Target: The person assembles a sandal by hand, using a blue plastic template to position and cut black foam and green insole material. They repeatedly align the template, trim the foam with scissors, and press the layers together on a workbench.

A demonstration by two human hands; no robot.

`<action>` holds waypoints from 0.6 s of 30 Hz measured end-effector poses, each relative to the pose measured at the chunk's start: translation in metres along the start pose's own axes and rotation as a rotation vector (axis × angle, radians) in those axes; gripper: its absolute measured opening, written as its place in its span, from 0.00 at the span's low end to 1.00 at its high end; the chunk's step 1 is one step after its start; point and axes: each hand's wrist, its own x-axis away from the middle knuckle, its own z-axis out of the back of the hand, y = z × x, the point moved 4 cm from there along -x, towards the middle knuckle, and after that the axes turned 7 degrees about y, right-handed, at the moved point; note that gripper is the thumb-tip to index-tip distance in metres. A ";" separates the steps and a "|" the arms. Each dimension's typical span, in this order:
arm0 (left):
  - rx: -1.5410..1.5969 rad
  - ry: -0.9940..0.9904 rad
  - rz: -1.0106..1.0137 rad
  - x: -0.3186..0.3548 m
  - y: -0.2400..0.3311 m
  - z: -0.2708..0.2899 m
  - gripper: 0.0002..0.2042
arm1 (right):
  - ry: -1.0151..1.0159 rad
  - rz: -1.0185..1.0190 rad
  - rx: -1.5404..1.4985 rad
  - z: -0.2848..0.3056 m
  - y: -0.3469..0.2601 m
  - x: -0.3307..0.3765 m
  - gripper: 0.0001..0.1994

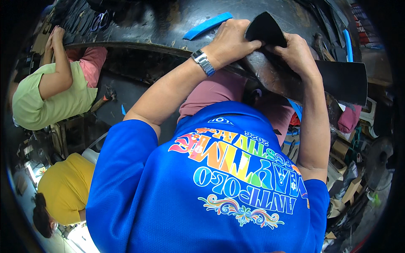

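Black sheet piece, head view: thin, probably pliable and light, at the dark bench edge. Left hand and right hand fingers closed on its lower corners; edges look the best hold.

At upper centre I see my left hand and right hand both gripping a black wedge-shaped piece against the dark worktable. A blue strip lies just left of them. A person in green sits at far left.
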 end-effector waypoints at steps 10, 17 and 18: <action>-0.190 -0.113 0.148 -0.021 0.007 0.000 0.18 | 0.156 -0.021 0.211 -0.001 -0.012 0.001 0.24; -0.232 -0.091 0.157 -0.023 0.009 -0.001 0.22 | 0.647 0.382 0.177 -0.031 -0.041 0.062 0.22; -0.251 -0.081 0.129 -0.022 0.009 0.000 0.23 | 0.648 0.399 0.241 -0.038 -0.041 0.065 0.21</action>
